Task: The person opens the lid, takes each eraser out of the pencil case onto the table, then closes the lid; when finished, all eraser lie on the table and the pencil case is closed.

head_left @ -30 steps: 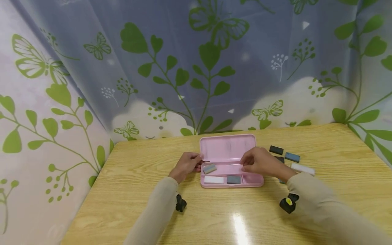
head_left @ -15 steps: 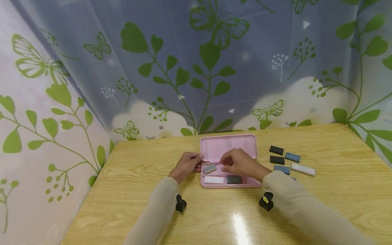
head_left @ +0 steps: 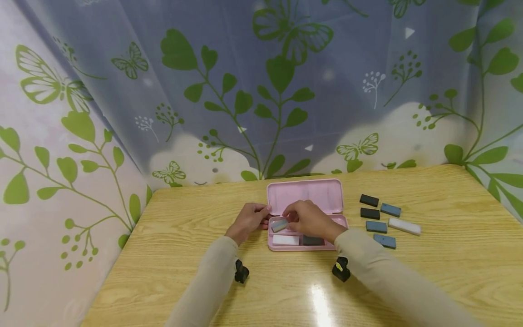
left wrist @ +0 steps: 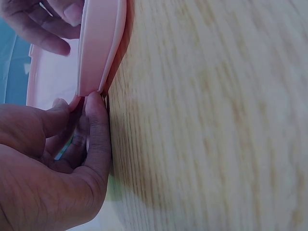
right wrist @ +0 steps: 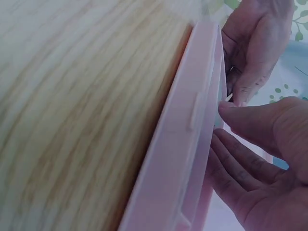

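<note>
A pink pencil case (head_left: 304,197) lies open on the table, its lid folded back. My left hand (head_left: 249,219) pinches its left edge near the hinge; in the left wrist view the thumb is by the lid and the fingers meet the base's corner. My right hand (head_left: 310,220) is over the rear compartment, thumb and fingertips right at a small striped eraser-like block (head_left: 278,225). I cannot tell whether they grip it. In the right wrist view, a narrow gap shows between thumb and fingers. The front compartments hold a white block (head_left: 285,240) and a dark block (head_left: 313,241), partly covered.
Right of the case lie loose blocks: two black, including a black block (head_left: 369,200), several blue, including a blue block (head_left: 384,241), and a longer white block (head_left: 404,226). A patterned curtain (head_left: 229,113) stands behind the wooden table (head_left: 196,268).
My right hand has moved left across the case, from its right part to the striped block, uncovering the loose blocks on the right. The left hand has stayed in place.
</note>
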{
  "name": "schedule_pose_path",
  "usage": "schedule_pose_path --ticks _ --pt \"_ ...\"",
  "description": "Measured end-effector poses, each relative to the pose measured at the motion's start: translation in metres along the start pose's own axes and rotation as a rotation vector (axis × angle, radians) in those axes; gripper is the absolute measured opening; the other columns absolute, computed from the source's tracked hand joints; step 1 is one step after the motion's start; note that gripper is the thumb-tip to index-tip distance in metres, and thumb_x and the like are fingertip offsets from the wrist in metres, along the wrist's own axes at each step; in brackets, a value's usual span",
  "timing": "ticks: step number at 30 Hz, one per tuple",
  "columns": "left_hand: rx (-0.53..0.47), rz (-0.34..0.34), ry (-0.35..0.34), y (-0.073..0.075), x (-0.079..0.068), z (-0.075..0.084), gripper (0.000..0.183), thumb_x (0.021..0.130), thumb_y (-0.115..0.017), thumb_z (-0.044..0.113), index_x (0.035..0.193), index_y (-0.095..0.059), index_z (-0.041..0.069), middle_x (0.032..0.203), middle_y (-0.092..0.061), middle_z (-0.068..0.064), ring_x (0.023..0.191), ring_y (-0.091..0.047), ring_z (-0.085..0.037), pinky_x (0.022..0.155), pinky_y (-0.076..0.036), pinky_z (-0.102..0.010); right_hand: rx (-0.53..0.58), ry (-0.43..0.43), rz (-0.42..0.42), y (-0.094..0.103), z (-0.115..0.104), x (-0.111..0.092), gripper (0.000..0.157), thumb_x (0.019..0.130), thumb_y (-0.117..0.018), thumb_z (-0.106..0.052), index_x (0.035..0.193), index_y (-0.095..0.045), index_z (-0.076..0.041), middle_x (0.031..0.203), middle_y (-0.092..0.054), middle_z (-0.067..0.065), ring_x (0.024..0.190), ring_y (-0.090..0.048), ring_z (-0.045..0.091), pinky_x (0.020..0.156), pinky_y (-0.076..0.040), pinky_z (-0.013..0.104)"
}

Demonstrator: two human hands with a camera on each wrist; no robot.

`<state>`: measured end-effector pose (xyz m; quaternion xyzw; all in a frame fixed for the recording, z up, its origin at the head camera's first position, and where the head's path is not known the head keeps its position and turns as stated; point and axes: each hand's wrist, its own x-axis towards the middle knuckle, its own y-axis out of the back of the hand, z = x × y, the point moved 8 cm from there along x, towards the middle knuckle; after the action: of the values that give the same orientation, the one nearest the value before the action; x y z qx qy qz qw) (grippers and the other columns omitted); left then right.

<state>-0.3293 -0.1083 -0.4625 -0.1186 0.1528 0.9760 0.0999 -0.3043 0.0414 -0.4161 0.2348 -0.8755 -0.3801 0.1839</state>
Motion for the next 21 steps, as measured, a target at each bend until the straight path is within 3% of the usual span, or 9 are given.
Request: schedule_pose_path --ticks 7,21 --pt "-0.009 0.001 0.006 0.0004 0.0008 0.0000 0.030 0.107 -0.055 0.019 0.113 -0.070 -0.005 0.087 -0.065 -0.007 0.071 -0.059 -0.010 0.069 -0.059 -0.026 -0.023 -0.016 0.014 -0.0044 -0.0014 0.0038 0.021 0.082 -0.080 0.000 0.103 -0.075 0.001 0.083 -0.072 0.005 0.077 -0.065 0.014 0.073 -0.055 0.034" --pt "0.004 -0.006 0.008 0.0005 0.0001 -0.0006 0.029 0.107 -0.053 0.017 0.112 -0.070 -0.006 0.086 -0.065 -0.007 0.070 -0.060 -0.010 0.067 -0.058 -0.023 -0.030 -0.084 -0.003 -0.0079 0.0011 0.0015 0.021 0.086 -0.079 -0.003 0.107 -0.077 -0.002 0.090 -0.074 0.006 0.079 -0.066 0.014 0.072 -0.056 0.034"
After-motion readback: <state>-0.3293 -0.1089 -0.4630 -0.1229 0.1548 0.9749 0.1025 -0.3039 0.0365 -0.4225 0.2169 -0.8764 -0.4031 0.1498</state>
